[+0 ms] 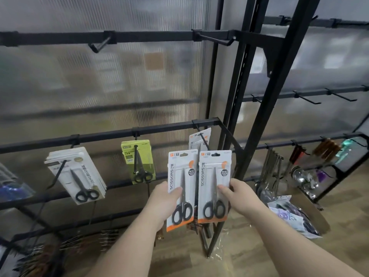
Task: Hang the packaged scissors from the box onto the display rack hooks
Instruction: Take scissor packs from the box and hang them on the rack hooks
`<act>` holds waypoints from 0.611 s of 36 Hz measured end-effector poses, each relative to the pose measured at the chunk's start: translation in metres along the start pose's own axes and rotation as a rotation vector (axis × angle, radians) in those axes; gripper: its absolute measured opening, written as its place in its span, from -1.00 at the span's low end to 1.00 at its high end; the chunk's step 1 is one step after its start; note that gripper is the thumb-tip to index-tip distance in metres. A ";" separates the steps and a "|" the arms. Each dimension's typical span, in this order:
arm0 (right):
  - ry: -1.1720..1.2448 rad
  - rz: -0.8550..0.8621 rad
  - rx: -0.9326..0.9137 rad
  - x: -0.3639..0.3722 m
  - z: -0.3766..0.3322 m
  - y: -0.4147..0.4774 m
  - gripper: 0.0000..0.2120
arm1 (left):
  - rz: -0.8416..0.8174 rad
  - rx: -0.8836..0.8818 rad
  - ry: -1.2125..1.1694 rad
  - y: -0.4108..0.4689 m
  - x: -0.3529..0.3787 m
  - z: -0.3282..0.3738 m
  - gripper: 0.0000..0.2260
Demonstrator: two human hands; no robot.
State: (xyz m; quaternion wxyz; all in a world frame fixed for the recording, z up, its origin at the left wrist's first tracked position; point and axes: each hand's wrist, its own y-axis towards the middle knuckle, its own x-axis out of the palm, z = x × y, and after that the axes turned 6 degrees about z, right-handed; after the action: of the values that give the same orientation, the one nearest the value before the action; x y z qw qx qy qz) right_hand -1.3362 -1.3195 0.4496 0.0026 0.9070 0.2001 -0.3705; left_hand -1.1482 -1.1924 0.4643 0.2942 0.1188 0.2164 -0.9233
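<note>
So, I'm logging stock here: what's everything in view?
left pack: one, white-orange, left hand
right pack: one, white-orange, right hand
hung pack: one visible, white-orange, hook behind
green packs: stack, green, middle hook
white packs: stack, white, left hook
empty hooks: two, black, top rail
utensils: several, metallic, hooks far right
bagged goods: pile, mixed, floor right
left hand: one, grip on left pack
right hand: one, grip on right pack
</note>
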 end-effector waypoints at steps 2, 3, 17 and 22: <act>0.020 -0.007 -0.008 -0.001 0.001 -0.002 -0.79 | 0.003 0.006 -0.015 -0.002 0.000 0.001 -0.78; 0.029 -0.009 -0.007 -0.001 0.002 -0.003 -0.80 | 0.003 0.007 -0.015 -0.002 0.000 0.000 -0.78; 0.122 0.004 0.056 0.000 0.002 -0.013 -0.86 | 0.012 -0.010 -0.016 -0.007 -0.003 -0.004 -0.81; 0.100 0.021 0.077 0.002 -0.001 -0.012 -0.79 | 0.022 -0.016 -0.008 -0.008 -0.007 -0.005 -0.82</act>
State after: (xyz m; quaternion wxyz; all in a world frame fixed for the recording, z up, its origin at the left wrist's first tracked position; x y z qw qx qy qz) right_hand -1.3388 -1.3075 0.4509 -0.0385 0.9259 0.1759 -0.3322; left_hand -1.1473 -1.1809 0.4651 0.3062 0.1153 0.2214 -0.9187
